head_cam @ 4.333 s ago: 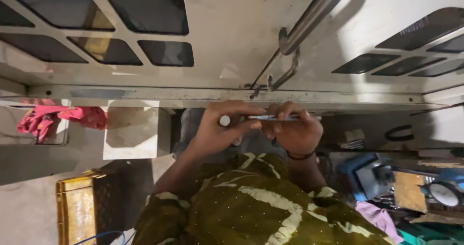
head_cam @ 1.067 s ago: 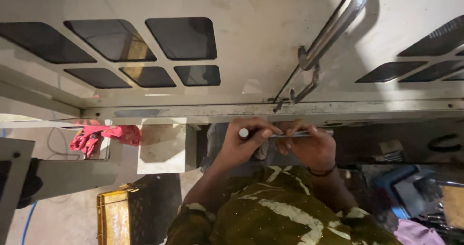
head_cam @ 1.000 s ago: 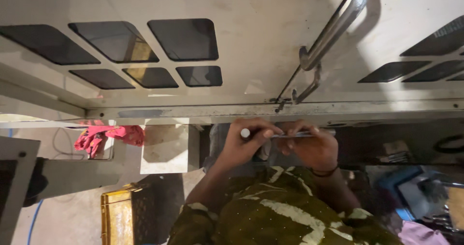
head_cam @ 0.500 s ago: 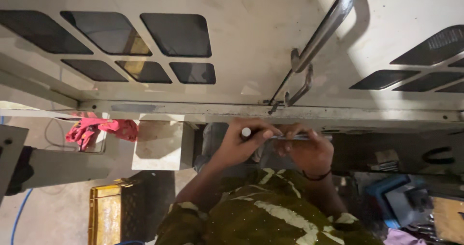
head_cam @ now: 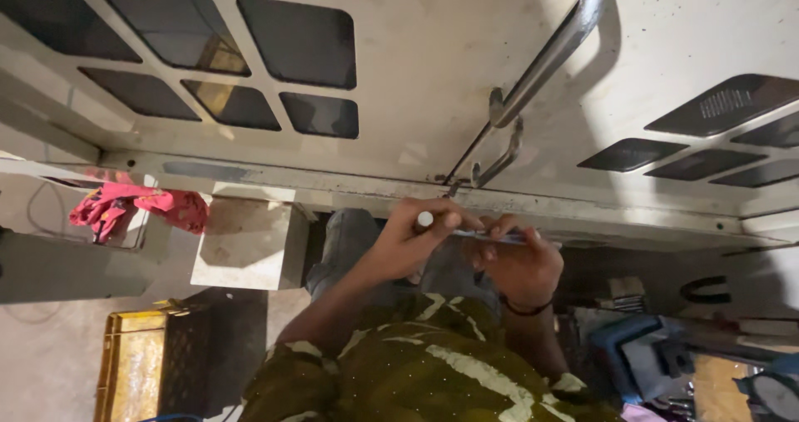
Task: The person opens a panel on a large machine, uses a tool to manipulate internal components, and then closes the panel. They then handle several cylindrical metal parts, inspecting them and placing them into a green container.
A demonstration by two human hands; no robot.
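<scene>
At six o'clock below a pale metal cabinet (head_cam: 466, 64), the left hand (head_cam: 416, 239) and right hand (head_cam: 520, 264) both pinch a slim pen-like tool (head_cam: 470, 232); a pink rag (head_cam: 137, 210) lies at nine o'clock.

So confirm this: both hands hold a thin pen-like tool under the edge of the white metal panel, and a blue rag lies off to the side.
Not quite: the rag is pink-red, not blue, as the head view shows. The rest stands: left hand and right hand hold the thin pen-like tool just below the edge of the white metal panel.
</scene>
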